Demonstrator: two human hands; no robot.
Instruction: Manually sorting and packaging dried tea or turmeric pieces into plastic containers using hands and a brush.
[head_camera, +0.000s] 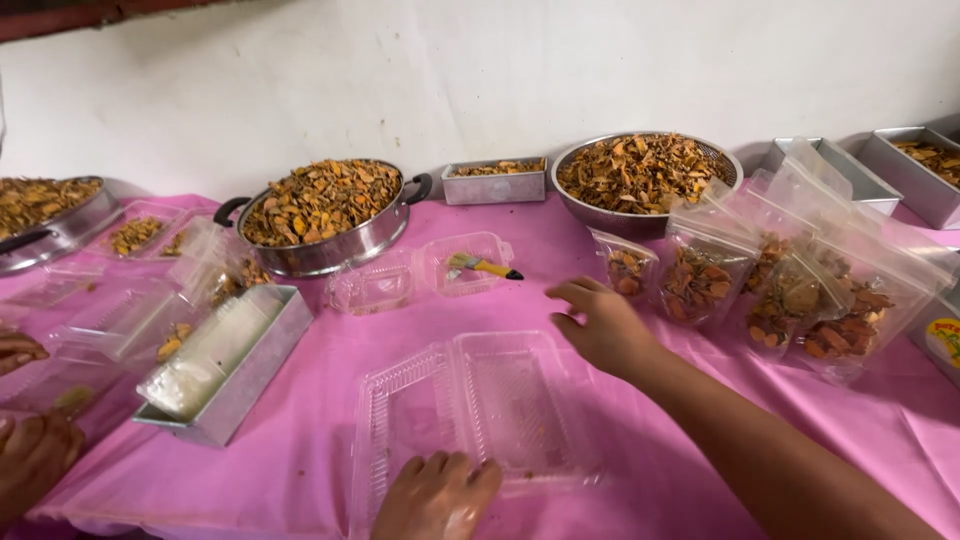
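Note:
A clear plastic clamshell box lies open and flat on the pink tablecloth in front of me. My left hand presses on its near edge with the fingers curled over the rim. My right hand hovers past the box's right side, fingers apart and holding nothing, close to a row of clear pouches filled with dried orange slices. The nearest small pouch stands just beyond its fingertips.
A handled metal pot and a metal bowl hold heaps of dried slices. Another open clamshell holds a yellow-handled brush. Rectangular metal tins stand left and along the wall. Another person's hands are at the left edge.

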